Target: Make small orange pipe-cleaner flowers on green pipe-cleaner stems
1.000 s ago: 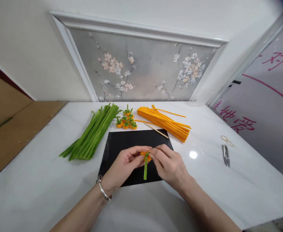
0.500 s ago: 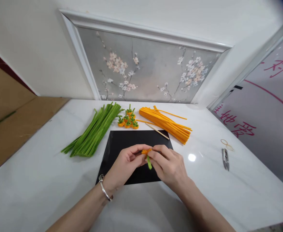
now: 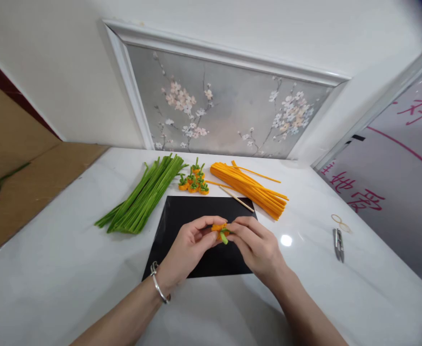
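Between my hands, over a black mat [image 3: 211,259], is a small orange pipe-cleaner pumpkin-like piece [image 3: 218,228] with a green pipe-cleaner stem [image 3: 224,238]. My left hand [image 3: 191,245] pinches its orange part from the left. My right hand [image 3: 257,245] is closed with its fingertips on the green pipe cleaner where it meets the orange. Fingers hide part of the piece. Beyond the mat stands a cluster of several similar orange pieces with green tops [image 3: 194,182]. A thin wooden stick [image 3: 237,199] lies across the mat's far right corner.
A bundle of green pipe cleaners [image 3: 144,197] lies left of the mat, and a bundle of orange pipe cleaners [image 3: 250,187] lies right. Thread snips [image 3: 339,245] and rubber bands [image 3: 340,223] rest at far right. Cardboard [image 3: 34,182] borders the table's left side.
My right fingers have shifted slightly right off the orange part. The green stem now points less far down and more of the orange shows. The view has shifted a little.
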A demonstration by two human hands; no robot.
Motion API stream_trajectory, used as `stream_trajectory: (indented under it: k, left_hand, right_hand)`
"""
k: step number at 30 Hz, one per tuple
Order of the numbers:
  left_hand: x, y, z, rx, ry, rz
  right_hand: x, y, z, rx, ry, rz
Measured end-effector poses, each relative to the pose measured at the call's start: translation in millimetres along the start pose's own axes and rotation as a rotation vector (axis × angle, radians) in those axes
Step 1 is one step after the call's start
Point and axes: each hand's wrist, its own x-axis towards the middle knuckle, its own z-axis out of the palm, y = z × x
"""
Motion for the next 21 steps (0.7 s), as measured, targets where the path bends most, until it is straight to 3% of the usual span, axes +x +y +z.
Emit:
stream_trajectory:
  k: [5,10,16,21]
  left_hand:
    - [3,-2,-1.1,0.144,0.03,0.088]
    - [6,-5,-1.2,0.232,0.017,0.093]
    - [5,-3,0.1,0.28,0.023,0.117]
    - [4,-7,-1.0,0.29,0.022,0.154]
  right_hand:
    - [-3,3,0,-0.158,-0.043,-0.077]
    - [-2,2,-3,-0.267,-0.085,-0.092]
    - [1,-1,-5,-0.344,-0.042,-0.12]
    - [-1,-8,4,-0.113,0.023,0.045]
